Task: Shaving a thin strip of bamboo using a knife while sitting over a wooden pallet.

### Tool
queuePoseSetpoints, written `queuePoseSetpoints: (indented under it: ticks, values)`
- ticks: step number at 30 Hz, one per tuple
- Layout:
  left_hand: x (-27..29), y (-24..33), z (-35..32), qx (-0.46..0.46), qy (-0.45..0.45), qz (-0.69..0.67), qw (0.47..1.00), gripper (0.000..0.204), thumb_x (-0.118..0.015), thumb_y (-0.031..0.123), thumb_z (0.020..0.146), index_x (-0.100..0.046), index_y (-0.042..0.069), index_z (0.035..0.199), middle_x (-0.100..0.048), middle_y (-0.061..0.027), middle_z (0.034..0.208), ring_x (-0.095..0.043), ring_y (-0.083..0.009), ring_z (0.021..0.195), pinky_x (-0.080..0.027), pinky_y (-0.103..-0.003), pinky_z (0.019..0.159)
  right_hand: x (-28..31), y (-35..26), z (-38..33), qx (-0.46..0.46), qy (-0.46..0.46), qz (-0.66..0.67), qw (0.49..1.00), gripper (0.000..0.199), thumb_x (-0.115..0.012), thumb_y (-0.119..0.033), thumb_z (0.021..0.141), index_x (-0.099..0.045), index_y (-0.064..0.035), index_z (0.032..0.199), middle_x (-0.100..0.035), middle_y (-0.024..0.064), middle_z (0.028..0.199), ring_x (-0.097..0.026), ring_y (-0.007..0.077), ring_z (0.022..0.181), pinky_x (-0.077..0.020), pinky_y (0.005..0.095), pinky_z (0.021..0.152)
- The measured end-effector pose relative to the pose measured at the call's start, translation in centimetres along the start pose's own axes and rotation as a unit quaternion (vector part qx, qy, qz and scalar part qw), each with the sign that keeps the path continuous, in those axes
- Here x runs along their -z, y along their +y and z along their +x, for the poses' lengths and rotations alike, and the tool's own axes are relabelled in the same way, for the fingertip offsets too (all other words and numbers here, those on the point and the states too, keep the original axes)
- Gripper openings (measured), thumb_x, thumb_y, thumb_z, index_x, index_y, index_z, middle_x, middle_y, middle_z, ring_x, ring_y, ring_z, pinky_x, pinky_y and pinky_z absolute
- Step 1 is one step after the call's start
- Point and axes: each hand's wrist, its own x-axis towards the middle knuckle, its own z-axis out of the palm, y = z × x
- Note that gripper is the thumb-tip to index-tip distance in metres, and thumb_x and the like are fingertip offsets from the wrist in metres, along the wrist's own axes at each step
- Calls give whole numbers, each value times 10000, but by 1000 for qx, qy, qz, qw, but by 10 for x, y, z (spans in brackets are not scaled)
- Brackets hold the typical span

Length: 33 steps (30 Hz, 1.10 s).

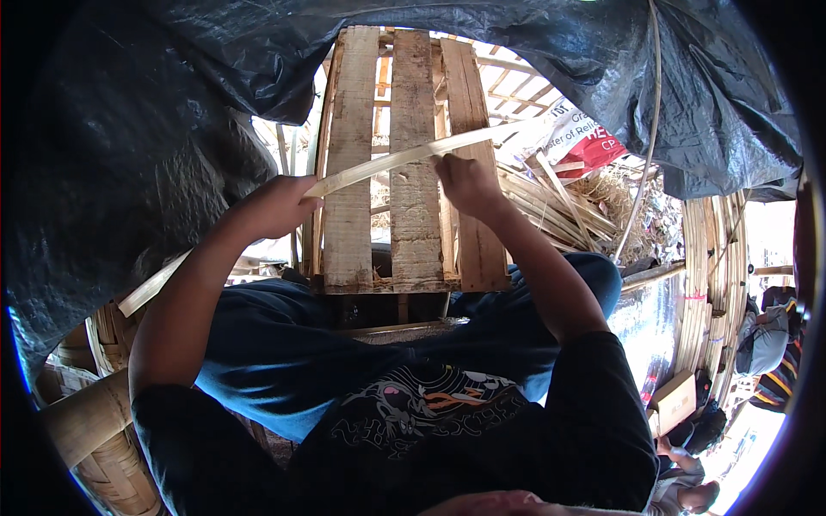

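Observation:
A long pale bamboo strip (pixel 379 164) slants across the top of a wooden slatted bench (pixel 413 206). My left hand (pixel 277 207) is closed around the strip near the bench's left edge, and a length of it comes out behind the hand toward the lower left. My right hand (pixel 471 186) is a fist over the right-hand slats, its finger end against the strip's lower edge. Something small and dark shows at that contact, too small to name. The strip's far end passes beyond the bench to the upper right.
Dark plastic sheeting (pixel 129 155) hangs at the left and across the top. Split bamboo strips (pixel 559 206) lie piled right of the bench, near a printed sack (pixel 594 142). Bamboo poles (pixel 697 284) stand farther right. A person (pixel 680 464) sits at the lower right, beside a cardboard box (pixel 675 400).

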Motion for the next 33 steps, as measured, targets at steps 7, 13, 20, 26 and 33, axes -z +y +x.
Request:
queuePoseSetpoints:
  ticks: [7,13,20,26,33]
  values:
    - [6,-6,1,-4,-21,-26,999,275,-587,219,938,-606,-14,1082,-658,-212,887,-646,-306,826,-473,-399,769,24,66,-8,-150,-402,-16,903,491,-325,-430,1016,-618,-36,1024,-689,216,947,-686,350,925,-553,478,790]
    - [14,-4,-14,2,12,-51,999,262,-601,229,930,-617,-17,1018,-638,-187,794,-620,-264,742,-470,-381,731,24,71,-1,-399,-354,54,844,537,-267,-419,1025,-635,-35,1097,-668,249,1040,-643,420,988,-497,520,880]
    - [22,-26,-21,-16,-22,-31,999,252,-601,227,935,-598,-22,967,-594,-144,725,-531,-184,662,-448,-365,666,9,133,-70,-508,-351,81,782,492,-304,-352,1028,-621,15,1113,-660,259,1048,-634,398,1028,-493,504,891]
    - [16,-19,-19,24,-45,-50,997,250,-598,223,938,-588,-23,982,-602,-157,752,-546,-194,688,-453,-370,692,28,65,-23,-228,-277,130,924,390,-371,-330,1003,-599,-15,998,-658,263,942,-661,407,864,-537,525,742]
    - [13,-22,-22,-26,48,13,998,220,-586,203,929,-596,3,1020,-652,-206,829,-641,-364,785,-468,-429,715,36,57,-9,-337,-328,98,877,485,-312,-400,1024,-641,-44,1000,-682,241,907,-668,412,887,-531,523,787]
